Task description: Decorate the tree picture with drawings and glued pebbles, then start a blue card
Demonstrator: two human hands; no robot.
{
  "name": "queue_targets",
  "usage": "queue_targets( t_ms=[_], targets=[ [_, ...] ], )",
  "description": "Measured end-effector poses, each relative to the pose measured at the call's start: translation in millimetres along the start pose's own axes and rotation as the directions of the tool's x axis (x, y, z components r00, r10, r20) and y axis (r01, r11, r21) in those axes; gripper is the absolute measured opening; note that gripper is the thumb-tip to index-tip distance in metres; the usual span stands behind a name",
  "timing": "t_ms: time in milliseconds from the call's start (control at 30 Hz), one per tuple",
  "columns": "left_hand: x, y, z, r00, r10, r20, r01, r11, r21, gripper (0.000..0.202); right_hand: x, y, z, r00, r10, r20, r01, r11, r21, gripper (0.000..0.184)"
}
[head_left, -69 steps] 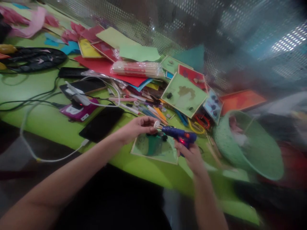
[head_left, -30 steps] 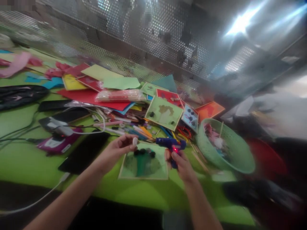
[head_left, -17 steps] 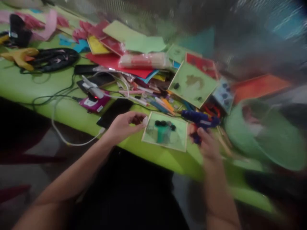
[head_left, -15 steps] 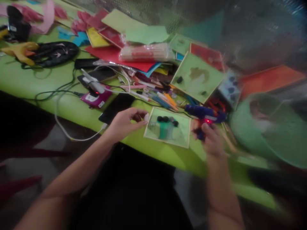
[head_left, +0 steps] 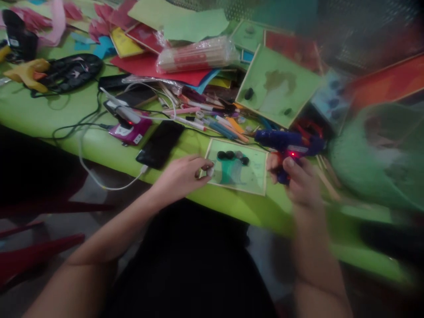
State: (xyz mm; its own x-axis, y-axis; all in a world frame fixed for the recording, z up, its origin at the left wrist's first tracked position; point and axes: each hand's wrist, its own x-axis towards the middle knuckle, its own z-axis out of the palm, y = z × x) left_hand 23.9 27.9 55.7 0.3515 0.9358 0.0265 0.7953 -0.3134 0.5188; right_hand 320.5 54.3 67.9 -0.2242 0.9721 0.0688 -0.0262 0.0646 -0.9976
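Note:
My right hand (head_left: 300, 176) is wrapped round the grip of a blue glue gun (head_left: 276, 139), its red light lit and its nozzle pointing left. Between thumb and fingertips, my left hand (head_left: 182, 179) pinches a small whitish piece (head_left: 210, 171), too blurred to name, over the left edge of a green card (head_left: 253, 179). Dark round pieces (head_left: 229, 155) sit in a row on this card, above teal and grey painted shapes. The card lies flat near the table's front edge, between my two hands.
Behind the card lie pens and markers (head_left: 220, 126), and a larger green card (head_left: 276, 88). A black phone (head_left: 160, 143) on a white cable and a purple box with plugs (head_left: 130, 130) are at left. A green rounded object (head_left: 374, 154) stands at right.
The view has shifted a little. My left hand, with the whitish piece, has moved right to overlap the card's left edge. My right hand still holds the glue gun beside the card.

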Motion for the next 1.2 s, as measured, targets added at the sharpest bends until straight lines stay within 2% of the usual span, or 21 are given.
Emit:
queue_targets(
  t_ms=[200,400,733,933,1067,1200],
  targets=[
    [2,3,8.5,0.999,0.022,0.037,-0.026,0.993,0.117,0.018,0,0,-1,0.999,-0.002,0.034,0.001,0.999,0.033,0.031],
    [3,5,12.0,0.999,0.035,0.023,-0.039,0.986,0.165,0.018,-1,-2,-1,0.999,0.009,0.031,-0.010,0.999,0.042,0.032],
    [1,4,15.5,0.998,0.056,0.029,-0.061,0.975,0.216,0.016,-2,-1,-2,0.999,0.001,0.043,-0.004,0.998,0.061,0.027],
    [-2,5,11.8,0.997,0.040,0.062,-0.051,0.982,0.181,0.021,-2,-4,-1,0.999,0.009,0.035,-0.011,0.999,0.047,0.027],
    [-8,2,8.4,0.999,0.054,-0.002,-0.053,0.987,0.154,0.031,-2,-3,-1,1.000,0.010,0.029,-0.012,0.999,0.042,0.027],
    [-17,-1,3.7,0.990,0.118,-0.079,-0.108,0.986,0.127,0.032,-3,-4,-1,1.000,0.012,0.014,-0.013,0.999,0.051,0.027]
  ],
)
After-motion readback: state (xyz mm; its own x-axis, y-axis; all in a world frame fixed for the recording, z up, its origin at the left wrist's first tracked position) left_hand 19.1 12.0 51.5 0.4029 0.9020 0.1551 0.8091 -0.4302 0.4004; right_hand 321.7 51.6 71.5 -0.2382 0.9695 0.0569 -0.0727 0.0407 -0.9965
